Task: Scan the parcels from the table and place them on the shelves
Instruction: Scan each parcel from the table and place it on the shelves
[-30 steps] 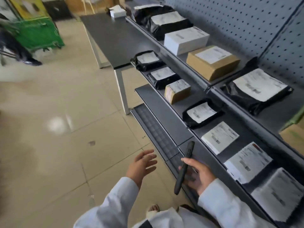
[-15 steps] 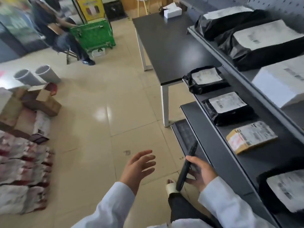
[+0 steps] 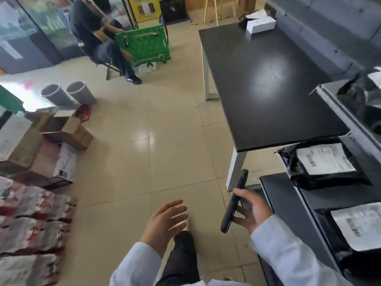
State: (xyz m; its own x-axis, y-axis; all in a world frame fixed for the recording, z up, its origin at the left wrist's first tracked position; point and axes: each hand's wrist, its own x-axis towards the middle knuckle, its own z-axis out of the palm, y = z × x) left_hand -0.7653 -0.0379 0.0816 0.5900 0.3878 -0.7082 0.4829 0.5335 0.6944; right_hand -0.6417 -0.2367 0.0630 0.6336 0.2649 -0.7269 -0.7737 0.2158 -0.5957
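Note:
My right hand (image 3: 250,211) grips a black handheld scanner (image 3: 235,200), held edge-on and pointing up, just left of the shelf unit. My left hand (image 3: 165,220) hangs empty over the floor with its fingers spread and relaxed. The black table (image 3: 266,85) stands ahead to the right; a white parcel box (image 3: 260,24) lies at its far end. On the grey shelves (image 3: 309,203) at the right lie black bag parcels with white labels, one (image 3: 321,164) by the table's near corner, another (image 3: 354,234) lower right, and a third (image 3: 362,98) on the upper shelf.
A seated person (image 3: 103,44) and a green cart (image 3: 142,45) are at the back. Two grey bins (image 3: 68,94) stand on the tiled floor. Cardboard boxes (image 3: 64,129) and piled bags (image 3: 31,234) line the left side. My leg (image 3: 181,256) shows below.
The view has swung left, away from the shelves toward the table and the floor. Both hands keep their pose, the right one still gripping the scanner.

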